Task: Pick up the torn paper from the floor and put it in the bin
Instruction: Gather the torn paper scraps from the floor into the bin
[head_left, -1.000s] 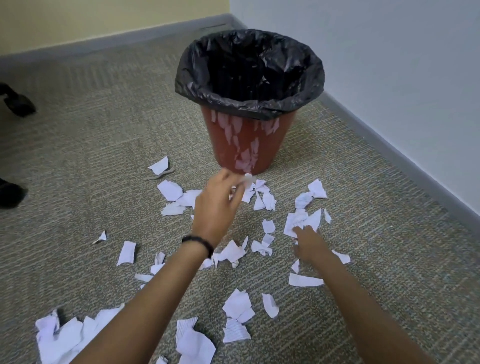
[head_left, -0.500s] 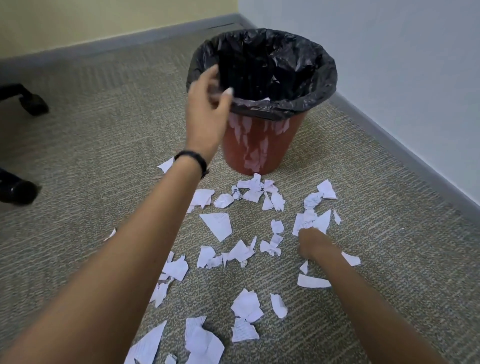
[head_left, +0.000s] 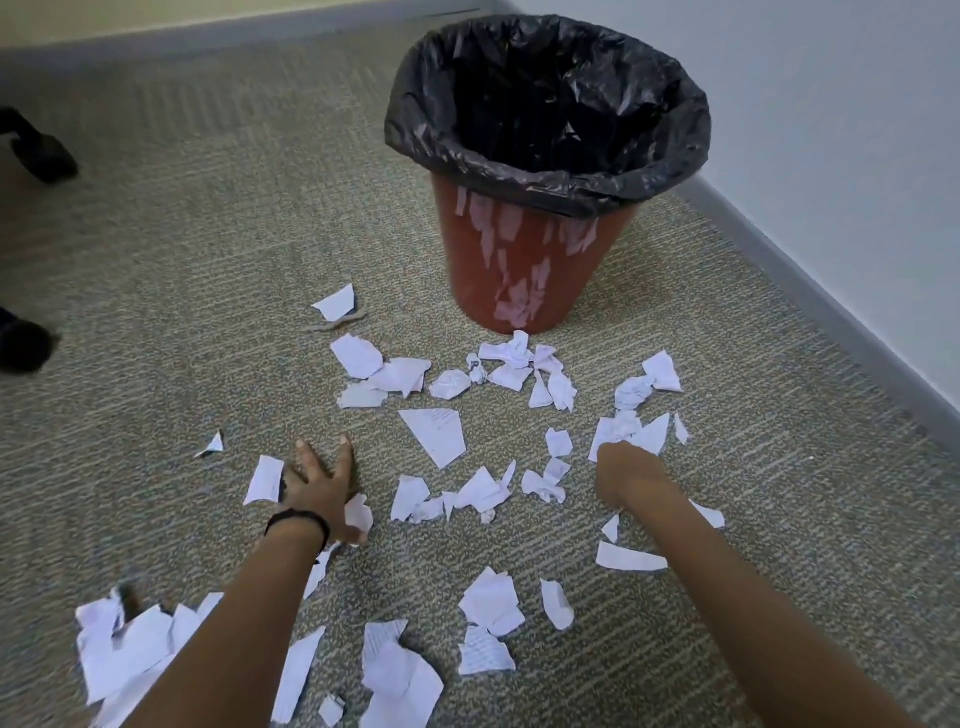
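Scraps of torn paper (head_left: 435, 434) lie spread over the carpet (head_left: 208, 260) in front of the bin (head_left: 524, 260), from a cluster touching its foot out to a larger heap at the lower left edge of view. None of it is in the air or held up.

The left hand (head_left: 318, 488), which half a second ago was raised at the bin's rim, is now back down on the carpet. Its fingers are straight and splayed, the palm low, and it holds nothing. One long scrap (head_left: 264, 479) lies just beside its little-finger side and another (head_left: 359, 512) lies against the thumb. A dark wristband (head_left: 297, 519) circles that wrist.

The right hand (head_left: 626, 475) has stayed where it was, at the crumpled pieces (head_left: 626, 428) on the right of the spread. Its fingers are tucked under and hidden behind the knuckles, so I cannot tell whether it has hold of any paper.

The bin is reddish-brown and stands upright, with a black liner (head_left: 498, 163) folded over its rim. The inside is too dark to make out its contents. Two black chair casters (head_left: 44, 156) sit at the far left, and a grey baseboard (head_left: 810, 270) runs along the pale wall on the right.
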